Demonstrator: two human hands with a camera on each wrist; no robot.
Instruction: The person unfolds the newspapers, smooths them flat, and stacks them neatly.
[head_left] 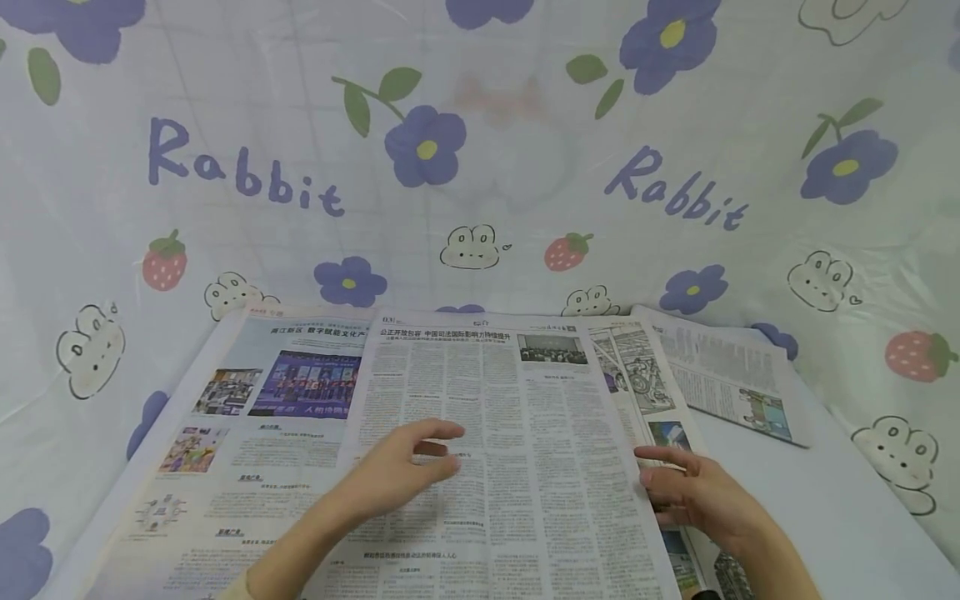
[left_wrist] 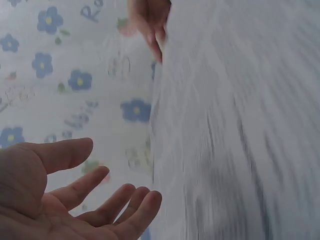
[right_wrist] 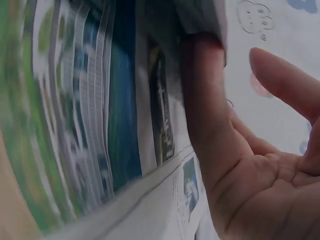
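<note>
Newspaper sheet (head_left: 517, 417) with a grey photo (head_left: 555, 349) near its upper right corner lies in front of the person, on top of other papers. Left hand (head_left: 401, 467) is above this sheet, its thumb and fingers well apart, and it seems to hold nothing. Right hand (head_left: 701, 496) is at the right edge of the sheet; a fingertip appears to touch the paper, but the thumb stands away, so I see no pinch. To handle this edge well, I would bring the right thumb to it, separate only one layer, and guide the paper with a flat left palm, because thin newsprint can crease or tear easily.

Under the sheet, a colour page (head_left: 292, 467) extends to the left, and printed pages (head_left: 648, 383) show at the right. Farther right, another newspaper (head_left: 738, 367) lies on the white table (head_left: 832, 508). No container is visible in these views; the papers lie loose. Behind them hangs a curtain (head_left: 525, 187) with flowers and rabbits.
</note>
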